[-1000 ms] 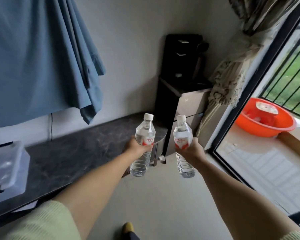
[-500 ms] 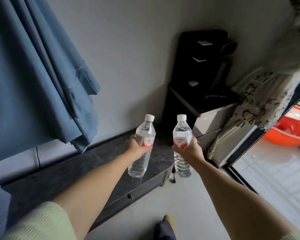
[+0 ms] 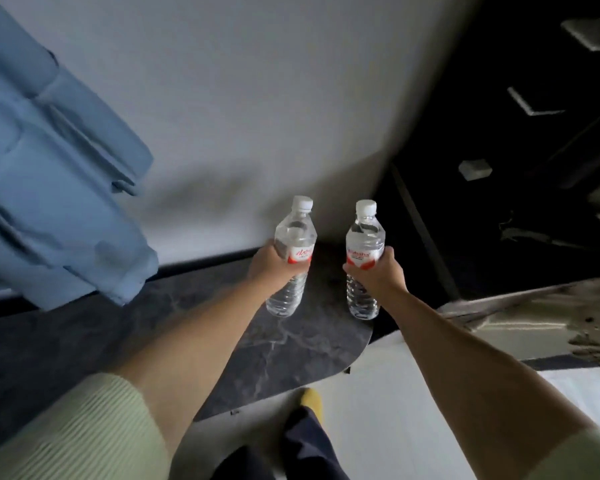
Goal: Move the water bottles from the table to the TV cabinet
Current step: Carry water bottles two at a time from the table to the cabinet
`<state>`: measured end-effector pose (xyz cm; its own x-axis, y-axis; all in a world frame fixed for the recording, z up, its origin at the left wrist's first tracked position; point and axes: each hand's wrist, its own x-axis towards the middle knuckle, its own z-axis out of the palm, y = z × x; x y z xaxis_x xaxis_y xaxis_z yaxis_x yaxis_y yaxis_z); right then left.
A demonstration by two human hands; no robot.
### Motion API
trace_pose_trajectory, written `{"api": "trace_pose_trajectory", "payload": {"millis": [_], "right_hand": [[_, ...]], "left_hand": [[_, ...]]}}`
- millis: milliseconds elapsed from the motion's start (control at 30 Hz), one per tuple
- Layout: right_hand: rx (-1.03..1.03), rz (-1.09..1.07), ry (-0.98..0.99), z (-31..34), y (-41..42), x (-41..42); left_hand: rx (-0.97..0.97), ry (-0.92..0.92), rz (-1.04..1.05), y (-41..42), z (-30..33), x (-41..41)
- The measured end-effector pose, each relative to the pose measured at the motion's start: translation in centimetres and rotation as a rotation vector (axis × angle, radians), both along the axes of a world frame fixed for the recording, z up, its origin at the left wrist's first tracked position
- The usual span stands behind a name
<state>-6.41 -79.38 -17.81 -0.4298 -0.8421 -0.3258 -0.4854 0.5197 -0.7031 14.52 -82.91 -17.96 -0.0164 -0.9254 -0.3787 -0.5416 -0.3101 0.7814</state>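
Blurring hides most of the right side: black unit [image 3: 520,140] there is dark, details unreadable, and the bottle labels can't be read. Blue cloth [image 3: 49,188] is cut off at the left edge. TV cabinet [image 3: 278,344] has a dark marbled top with a rounded end, against a plain grey wall [image 3: 257,98]; pale floor [image 3: 388,393] beside it. 2 clear ribbed plastic bottles, white caps, red-white labels, both upright above the cabinet top: left hand [image 3: 274,268] clenched round left bottle [image 3: 293,258], right hand [image 3: 378,271] wrapped round right bottle [image 3: 364,258].

Two bottles [image 3: 293,258] (in both hands [image 3: 378,271])
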Motion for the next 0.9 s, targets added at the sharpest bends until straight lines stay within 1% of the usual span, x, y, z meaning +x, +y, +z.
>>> {"api": "trace_pose_trajectory", "payload": {"millis": [67, 167, 333, 400, 500, 600, 667, 767, 900], "right_hand": [[0.008, -0.01, -0.039, -1.6, -2.4, -0.9], [-0.012, -0.038, -0.122, -4.5, -5.4, -1.7], [-0.047, -0.116, -0.245, -11.0, -10.1, -1.7], [-0.023, -0.15, -0.279, -13.5, -11.8, -1.6], [-0.063, -0.156, -0.284, -16.8, -13.9, -1.4], [-0.129, -0.139, -0.242, -20.0, -16.1, -0.9], [-0.137, -0.108, -0.212, -21.8, -17.1, -0.4], [-0.126, -0.119, -0.212, -23.3, -17.7, -0.2], [-0.175, -0.136, -0.251, -24.2, -17.7, -0.2]], "left_hand": [[0.008, -0.004, 0.025, -1.8, -1.8, -1.1], [0.032, 0.048, 0.058, -4.3, -4.9, -2.3], [0.097, 0.161, 0.186, -8.4, -10.6, -4.5], [0.085, 0.16, 0.219, -9.6, -13.0, -5.5], [0.087, 0.176, 0.23, -11.2, -15.9, -6.8], [0.091, 0.193, 0.249, -12.6, -19.2, -7.6], [0.097, 0.213, 0.255, -13.2, -20.9, -7.7], [0.069, 0.284, 0.294, -14.1, -22.4, -7.7], [0.001, 0.276, 0.304, -14.7, -23.9, -8.4]]}}
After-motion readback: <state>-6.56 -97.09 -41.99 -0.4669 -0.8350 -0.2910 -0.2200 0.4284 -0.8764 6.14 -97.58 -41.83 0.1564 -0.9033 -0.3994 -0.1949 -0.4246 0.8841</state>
